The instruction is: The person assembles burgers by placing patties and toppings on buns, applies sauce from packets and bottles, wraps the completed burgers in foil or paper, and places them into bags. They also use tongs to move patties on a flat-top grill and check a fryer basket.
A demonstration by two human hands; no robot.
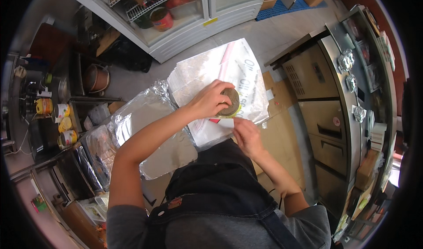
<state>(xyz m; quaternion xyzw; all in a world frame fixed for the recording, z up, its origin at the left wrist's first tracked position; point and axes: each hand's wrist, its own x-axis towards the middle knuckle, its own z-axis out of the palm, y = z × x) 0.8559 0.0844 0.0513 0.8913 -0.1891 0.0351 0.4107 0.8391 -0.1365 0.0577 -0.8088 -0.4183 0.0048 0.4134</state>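
My left hand [211, 100] is over a round, brown-grey, thick disc [234, 100], its fingers curled about the near side. The disc rests on a tall stack of printed white paper or plastic sheets [206, 65]; a bit of yellow-green print shows at its lower rim. My right hand [247, 135] has thumb and fingers pinched on the corner of a white flap [224, 124] with a red patch, at the stack's near side. What the disc is made of cannot be told.
A foil-covered surface [165, 146] adjoins the stack on the left. Beyond stands a glass-door refrigerator [185, 37]. At right is a steel counter with drawers [325, 123], with foil-wrapped pieces [346, 60] on top. Several cans [67, 138] stand at left.
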